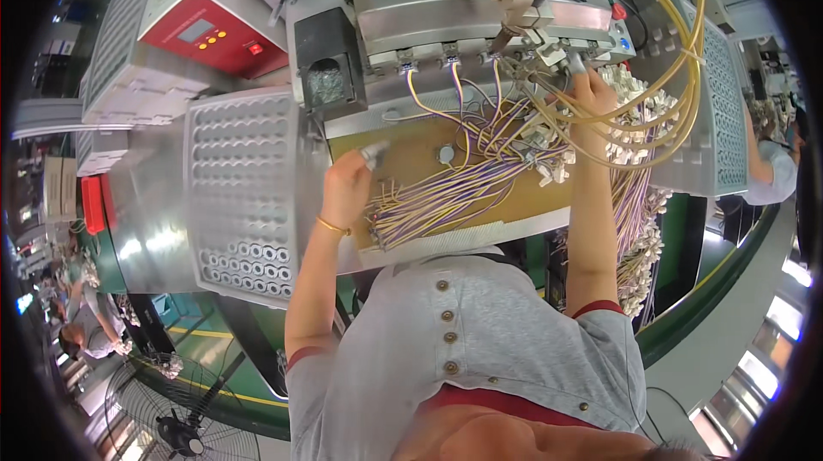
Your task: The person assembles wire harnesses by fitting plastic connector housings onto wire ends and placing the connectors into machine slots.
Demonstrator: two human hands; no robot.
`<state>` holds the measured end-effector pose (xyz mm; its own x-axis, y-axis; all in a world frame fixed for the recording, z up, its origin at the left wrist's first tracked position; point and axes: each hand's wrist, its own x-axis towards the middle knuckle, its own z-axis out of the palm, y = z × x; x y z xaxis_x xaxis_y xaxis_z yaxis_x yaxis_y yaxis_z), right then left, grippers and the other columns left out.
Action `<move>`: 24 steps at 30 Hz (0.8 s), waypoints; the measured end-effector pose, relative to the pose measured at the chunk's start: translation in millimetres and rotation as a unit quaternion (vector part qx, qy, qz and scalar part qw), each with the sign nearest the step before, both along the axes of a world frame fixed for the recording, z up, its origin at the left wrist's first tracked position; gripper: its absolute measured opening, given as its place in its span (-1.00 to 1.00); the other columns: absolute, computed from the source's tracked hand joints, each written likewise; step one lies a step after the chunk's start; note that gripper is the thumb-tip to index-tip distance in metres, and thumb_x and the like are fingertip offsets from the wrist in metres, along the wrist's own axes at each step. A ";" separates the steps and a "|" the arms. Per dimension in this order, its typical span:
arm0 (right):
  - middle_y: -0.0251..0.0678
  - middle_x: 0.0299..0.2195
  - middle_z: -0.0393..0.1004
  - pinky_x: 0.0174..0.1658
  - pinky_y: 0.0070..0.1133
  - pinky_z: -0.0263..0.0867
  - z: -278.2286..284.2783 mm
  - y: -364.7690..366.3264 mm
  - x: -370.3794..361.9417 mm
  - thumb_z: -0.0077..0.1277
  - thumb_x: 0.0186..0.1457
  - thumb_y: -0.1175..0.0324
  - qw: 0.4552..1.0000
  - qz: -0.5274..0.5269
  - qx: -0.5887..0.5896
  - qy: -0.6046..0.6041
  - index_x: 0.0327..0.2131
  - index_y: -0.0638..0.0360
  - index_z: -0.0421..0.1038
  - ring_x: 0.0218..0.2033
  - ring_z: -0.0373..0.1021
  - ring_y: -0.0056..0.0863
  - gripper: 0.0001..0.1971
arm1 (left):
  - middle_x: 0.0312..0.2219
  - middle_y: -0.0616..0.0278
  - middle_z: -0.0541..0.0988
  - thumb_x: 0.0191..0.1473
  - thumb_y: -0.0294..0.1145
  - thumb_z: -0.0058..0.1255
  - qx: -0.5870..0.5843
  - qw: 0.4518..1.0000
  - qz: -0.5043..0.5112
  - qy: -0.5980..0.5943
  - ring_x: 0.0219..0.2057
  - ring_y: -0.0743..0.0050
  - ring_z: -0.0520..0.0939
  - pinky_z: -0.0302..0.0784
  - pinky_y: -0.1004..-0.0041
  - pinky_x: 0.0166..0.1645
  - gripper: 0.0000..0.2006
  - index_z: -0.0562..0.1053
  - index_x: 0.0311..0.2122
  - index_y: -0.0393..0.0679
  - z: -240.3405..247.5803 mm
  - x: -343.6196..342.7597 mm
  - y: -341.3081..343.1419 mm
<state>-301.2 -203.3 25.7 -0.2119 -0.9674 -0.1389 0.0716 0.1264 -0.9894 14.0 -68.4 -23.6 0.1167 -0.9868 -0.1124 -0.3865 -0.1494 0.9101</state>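
Observation:
My left hand (345,182) is closed above the left side of a tan work board (411,161), its pale-covered fingertips together. Whatever they may pinch is too small and blurred to make out. A bundle of yellow, white and purple wires (454,195) lies across the board, just right of that hand. My right hand (593,94) reaches to the right end of a metal fixture (437,20), one covered fingertip against it and the other fingers curled. Cables partly hide what it grips. Three wired connectors (451,61) sit along the fixture's front edge.
White connectors (639,110) on wires hang in a heap at the right. Looped yellow tubes (690,58) cross above my right forearm. At the left stand a dimpled tray (244,178) with rings, a black box (328,58) and a red-fronted control unit (210,37). A fan (180,435) is below.

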 end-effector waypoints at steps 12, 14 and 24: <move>-0.21 -0.63 0.30 -0.50 -0.49 0.24 -37.2 118.5 112.4 -0.05 -0.26 0.54 0.814 0.413 -0.297 0.281 -0.50 0.24 0.32 -0.58 0.28 -0.28 -0.88 | -0.70 0.22 0.36 -0.38 -0.53 -0.01 -0.114 0.929 -0.205 -0.287 -0.53 0.24 0.37 0.30 0.34 -0.42 -0.94 0.36 -0.67 -0.20 9.9 8.7 28.0; -0.21 -0.63 0.28 -0.49 -0.49 0.24 -51.8 118.6 121.0 -0.06 -0.26 0.55 0.785 0.453 -0.312 0.286 -0.54 0.26 0.29 -0.55 0.28 -0.27 -0.90 | -0.75 0.22 0.33 -0.39 -0.57 -0.02 -0.135 0.948 -0.146 -0.248 -0.58 0.25 0.36 0.30 0.36 -0.48 -0.94 0.34 -0.70 -0.22 9.7 10.1 36.4; -0.21 -0.44 0.45 -0.31 -0.61 0.30 -13.0 101.5 112.8 -0.02 -0.28 0.54 0.850 0.458 -0.159 0.205 -0.31 0.22 0.40 -0.43 0.40 -0.41 -0.69 | -0.69 0.21 0.39 -0.36 -0.61 -0.01 -0.114 0.966 -0.043 -0.228 -0.56 0.30 0.40 0.31 0.44 -0.47 -0.80 0.47 -0.47 -0.20 9.6 13.7 49.1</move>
<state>-188.4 -101.8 12.7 0.6828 -0.7278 0.0641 -0.2717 -0.3343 -0.9024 27.7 -19.3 -13.9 0.0191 -0.9882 0.1517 -0.7566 0.0849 0.6483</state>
